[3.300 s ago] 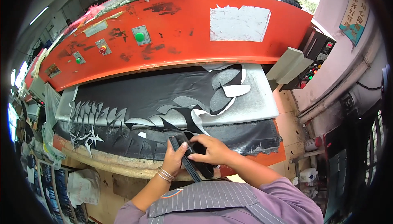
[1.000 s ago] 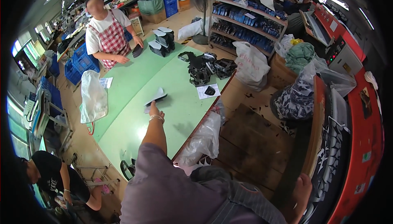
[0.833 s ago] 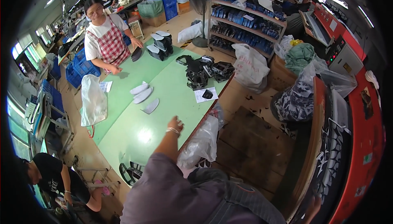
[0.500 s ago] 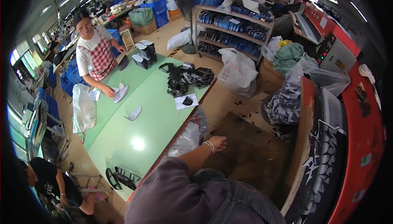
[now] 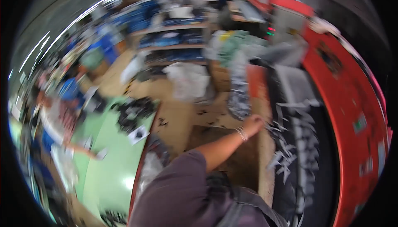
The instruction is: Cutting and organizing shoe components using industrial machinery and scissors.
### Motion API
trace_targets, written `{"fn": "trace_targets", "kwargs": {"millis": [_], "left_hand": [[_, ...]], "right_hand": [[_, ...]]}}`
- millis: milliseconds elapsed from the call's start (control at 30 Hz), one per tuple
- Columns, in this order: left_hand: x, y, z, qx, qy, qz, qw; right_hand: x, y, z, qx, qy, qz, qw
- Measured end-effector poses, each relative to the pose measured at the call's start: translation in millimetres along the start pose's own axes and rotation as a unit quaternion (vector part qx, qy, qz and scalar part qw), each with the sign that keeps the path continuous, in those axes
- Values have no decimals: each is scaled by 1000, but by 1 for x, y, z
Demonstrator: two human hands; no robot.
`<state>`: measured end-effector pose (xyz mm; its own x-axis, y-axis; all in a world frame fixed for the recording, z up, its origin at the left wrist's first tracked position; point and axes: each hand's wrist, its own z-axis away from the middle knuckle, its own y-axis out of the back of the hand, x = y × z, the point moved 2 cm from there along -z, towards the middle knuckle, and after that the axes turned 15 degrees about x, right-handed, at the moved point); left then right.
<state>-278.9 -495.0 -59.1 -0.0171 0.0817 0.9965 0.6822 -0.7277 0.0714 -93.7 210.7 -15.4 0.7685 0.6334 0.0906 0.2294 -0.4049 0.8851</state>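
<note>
My left hand (image 5: 253, 124), with pale bracelets at the wrist, reaches out over the near edge of a red machine's (image 5: 321, 69) bed. Motion smears its fingers, so I cannot see whether they hold or touch anything. Beside it, a dark sheet (image 5: 306, 156) with white jagged cut-out shapes and strips lies along the bed. My right hand is out of view.
A green-topped table (image 5: 112, 160) stands to the left, with black pieces (image 5: 134, 111) and a white paper (image 5: 138, 134) on it. Across it a person (image 5: 58, 119) handles a pale piece. White sacks (image 5: 188, 80) and a loaded shelf rack (image 5: 174, 46) stand ahead.
My view has swung right toward the red machine. My left hand has moved from over the floor mat to the machine bed's edge. The person's arm reaches further across the table.
</note>
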Motion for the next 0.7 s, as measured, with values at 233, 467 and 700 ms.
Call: {"fn": "trace_targets", "kwargs": {"millis": [233,467,700], "left_hand": [[61,-138,-93,-189,-56,19,980],[42,-312,-159,-115,-379,-326,858],[12,-397,-221,-200,-317,-473,797]], "right_hand": [[65,-29,7,-7,-119,112,987],[25,22,9,-54,-212,105,970],[29,8,9,-60,-173,134,974]]}}
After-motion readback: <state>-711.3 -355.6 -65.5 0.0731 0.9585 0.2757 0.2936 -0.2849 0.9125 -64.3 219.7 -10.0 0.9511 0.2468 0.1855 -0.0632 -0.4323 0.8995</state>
